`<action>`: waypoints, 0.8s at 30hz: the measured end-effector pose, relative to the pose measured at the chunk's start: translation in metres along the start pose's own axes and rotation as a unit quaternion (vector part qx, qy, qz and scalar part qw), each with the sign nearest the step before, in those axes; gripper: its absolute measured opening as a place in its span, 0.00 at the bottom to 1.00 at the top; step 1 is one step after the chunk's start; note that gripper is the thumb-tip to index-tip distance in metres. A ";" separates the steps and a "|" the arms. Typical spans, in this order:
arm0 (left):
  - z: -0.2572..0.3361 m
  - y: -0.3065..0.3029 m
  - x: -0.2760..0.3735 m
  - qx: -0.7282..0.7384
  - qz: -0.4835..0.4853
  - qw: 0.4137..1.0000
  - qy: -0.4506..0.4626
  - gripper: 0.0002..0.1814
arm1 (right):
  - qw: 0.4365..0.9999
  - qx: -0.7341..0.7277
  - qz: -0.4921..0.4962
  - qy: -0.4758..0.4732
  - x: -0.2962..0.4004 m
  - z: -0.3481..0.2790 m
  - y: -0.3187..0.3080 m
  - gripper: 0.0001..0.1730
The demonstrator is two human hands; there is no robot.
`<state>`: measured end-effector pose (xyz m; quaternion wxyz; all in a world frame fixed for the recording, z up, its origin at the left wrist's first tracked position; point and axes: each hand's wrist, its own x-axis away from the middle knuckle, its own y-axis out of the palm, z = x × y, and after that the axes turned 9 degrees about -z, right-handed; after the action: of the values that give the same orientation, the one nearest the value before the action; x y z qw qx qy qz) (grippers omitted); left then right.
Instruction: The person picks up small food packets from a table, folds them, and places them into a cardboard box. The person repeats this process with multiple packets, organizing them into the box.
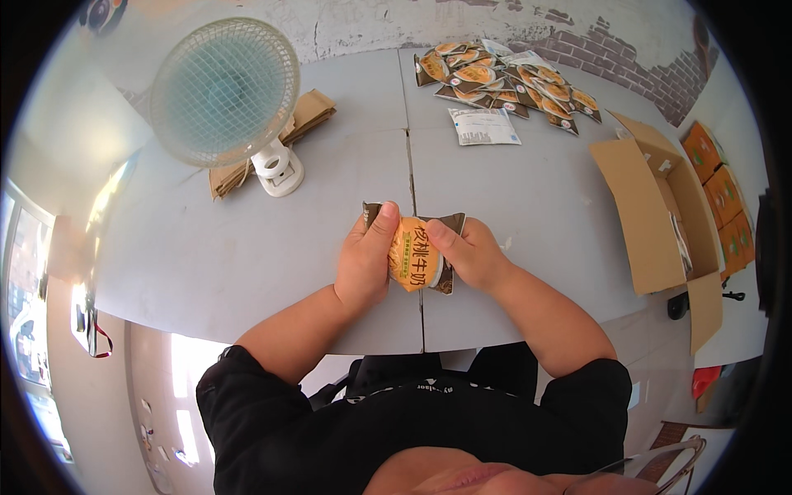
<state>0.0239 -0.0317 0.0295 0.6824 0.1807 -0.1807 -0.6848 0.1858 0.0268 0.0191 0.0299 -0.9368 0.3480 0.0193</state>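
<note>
A brown and orange printed food sachet is held between both hands above the near middle of the grey table. My left hand grips its left side, thumb on the front. On the right side, my right hand pinches it with the thumb pressed on the printed face. The sachet looks bulged and creased, and its face bears writing. The fingers behind it are hidden. Farther back lies a heap of matching sachets, with one sachet lying back side up in front of it.
A white clip fan stands at the back left, beside folded brown paper bags. At the right sits an opened cardboard box with something flat inside. Orange cartons are stacked beyond it. A seam runs down the table.
</note>
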 end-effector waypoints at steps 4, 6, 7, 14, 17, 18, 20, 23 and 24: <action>-0.001 -0.001 0.007 -0.012 -0.020 1.000 -0.005 0.23 | 0.998 -0.050 -0.016 0.028 0.003 0.002 -0.001 0.28; -0.003 -0.006 0.007 -0.008 -0.042 0.999 -0.003 0.24 | 0.994 -0.090 -0.029 0.048 0.003 0.003 -0.002 0.28; -0.004 -0.008 0.006 0.008 -0.043 0.999 -0.016 0.25 | 0.991 -0.113 -0.037 0.066 0.002 0.002 -0.004 0.28; 0.006 -0.002 -0.001 0.108 -0.087 0.980 -0.144 0.25 | 0.969 -0.200 -0.118 0.080 0.003 0.001 -0.015 0.30; 0.000 -0.012 -0.007 0.086 -0.059 0.988 -0.115 0.25 | 0.974 -0.180 -0.101 0.092 -0.001 -0.001 -0.019 0.30; -0.003 -0.017 -0.009 0.075 -0.048 0.991 -0.099 0.24 | 0.986 -0.120 -0.080 0.083 -0.002 -0.001 -0.018 0.29; -0.008 -0.020 -0.008 0.024 -0.045 0.997 -0.055 0.24 | 0.997 0.003 -0.038 0.065 -0.004 0.001 -0.012 0.28; -0.005 -0.017 -0.002 0.004 -0.062 0.997 -0.036 0.23 | 0.995 -0.052 -0.018 0.080 -0.002 -0.004 -0.007 0.27; -0.001 -0.014 0.000 0.006 -0.073 0.997 -0.039 0.23 | 0.995 -0.053 -0.044 0.078 0.000 -0.006 -0.009 0.26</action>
<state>0.0127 -0.0319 0.0214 0.6219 0.1712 -0.1974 -0.7383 0.1919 0.0335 0.0253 -0.0459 -0.9503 0.3058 -0.0373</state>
